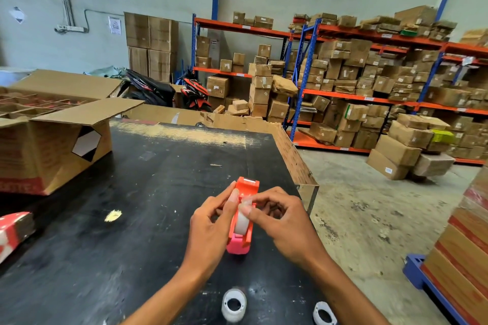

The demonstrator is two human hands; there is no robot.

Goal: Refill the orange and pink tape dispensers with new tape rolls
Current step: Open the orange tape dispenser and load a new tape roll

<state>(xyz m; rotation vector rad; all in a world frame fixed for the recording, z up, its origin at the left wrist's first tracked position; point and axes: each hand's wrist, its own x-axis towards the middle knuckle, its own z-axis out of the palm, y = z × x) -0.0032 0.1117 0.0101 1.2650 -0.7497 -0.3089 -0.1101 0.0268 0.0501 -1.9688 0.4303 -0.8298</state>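
- Orange dispenser (245, 192): on the table (158, 192), roll (240, 221) seated; our left hand (211, 221) clasps its side, our right hand (280, 216) pinches the tape end.
- Pink dispenser (236, 245): just behind, apparently unfilled.
- Spare rolls (233, 305): near edge, waiting.

Warehouse: box-laden pallet racks (369, 66)

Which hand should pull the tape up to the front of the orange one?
Probably the right hand. Its fingertips already pinch the tape end above the roll, while the left hand steadies the orange dispenser from the side, so it should just keep holding.
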